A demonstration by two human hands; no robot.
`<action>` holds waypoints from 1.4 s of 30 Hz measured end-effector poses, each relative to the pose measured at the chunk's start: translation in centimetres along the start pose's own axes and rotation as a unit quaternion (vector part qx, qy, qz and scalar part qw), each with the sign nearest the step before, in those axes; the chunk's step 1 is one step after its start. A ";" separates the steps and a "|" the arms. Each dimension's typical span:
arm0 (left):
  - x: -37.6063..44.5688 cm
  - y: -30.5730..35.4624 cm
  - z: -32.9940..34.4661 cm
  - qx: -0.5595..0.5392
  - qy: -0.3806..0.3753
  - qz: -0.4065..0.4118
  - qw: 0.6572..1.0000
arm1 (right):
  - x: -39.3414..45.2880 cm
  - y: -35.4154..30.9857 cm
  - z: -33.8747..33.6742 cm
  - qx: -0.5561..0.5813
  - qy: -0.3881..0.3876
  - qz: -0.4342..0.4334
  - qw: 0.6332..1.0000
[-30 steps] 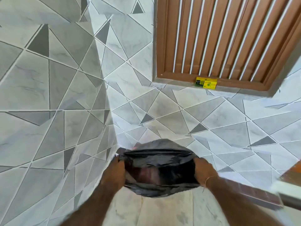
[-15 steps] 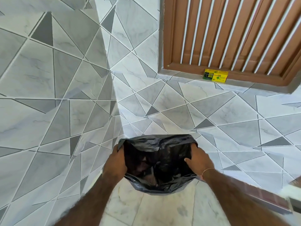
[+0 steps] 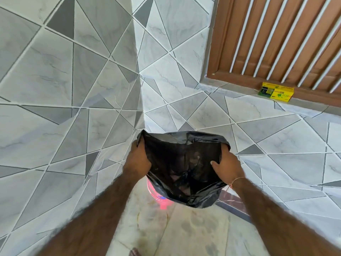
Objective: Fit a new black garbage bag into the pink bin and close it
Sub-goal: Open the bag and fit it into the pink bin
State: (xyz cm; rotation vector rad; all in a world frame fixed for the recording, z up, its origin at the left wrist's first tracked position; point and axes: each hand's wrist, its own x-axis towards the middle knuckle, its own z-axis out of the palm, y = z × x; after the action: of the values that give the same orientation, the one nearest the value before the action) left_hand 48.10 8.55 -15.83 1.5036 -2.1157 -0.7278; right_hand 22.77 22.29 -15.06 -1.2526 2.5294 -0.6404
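A black garbage bag [image 3: 181, 163] hangs open-mouthed in front of me, stretched between both hands. My left hand [image 3: 138, 160] grips the bag's left rim, fingers curled over the edge. My right hand [image 3: 227, 166] holds the right rim with the thumb inside the opening. Below the bag, a strip of the pink bin [image 3: 156, 194] shows at its lower left; the bag covers the rest of it.
Grey and white triangle-patterned tiled walls meet in a corner [image 3: 140, 89] just behind the bag. A brown wooden window frame with white bars [image 3: 276, 43] sits upper right, a yellow-green box [image 3: 276, 92] on its sill. Pale marble floor [image 3: 184, 233] lies below; a dark threshold strip [image 3: 232, 202] runs right.
The bag's mouth has been pulled wider and lowered. The pink bin has come into sight under it as the view tilted down and left.
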 end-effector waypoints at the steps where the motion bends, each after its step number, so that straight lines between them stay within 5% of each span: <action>1: 1.6 -0.4 0.0 -0.007 0.003 0.011 1.000 | 1.1 -0.8 0.4 0.005 0.003 0.004 1.000; 13: 17.3 -9.1 -2.3 0.042 -0.048 0.010 0.998 | 11.5 -10.8 8.0 0.019 -0.021 0.088 0.996; 21: 19.6 -13.1 -3.5 0.035 -0.060 0.014 0.998 | 13.8 -13.9 10.8 0.020 -0.035 0.099 0.994; 29: 19.2 -15.3 -4.0 0.028 -0.068 -0.008 0.997 | 14.0 -17.0 14.9 0.140 -0.095 0.129 0.977; 42: 21.2 -17.4 -2.7 0.068 -0.069 -0.052 0.994 | 14.3 -19.2 21.8 0.351 -0.262 0.123 0.890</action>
State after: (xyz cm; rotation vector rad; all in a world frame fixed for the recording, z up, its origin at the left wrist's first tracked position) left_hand 55.71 -16.68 -23.87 1.6918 -2.2413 -0.7573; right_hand 36.28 -5.38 -25.08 -0.6977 1.7193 -0.8954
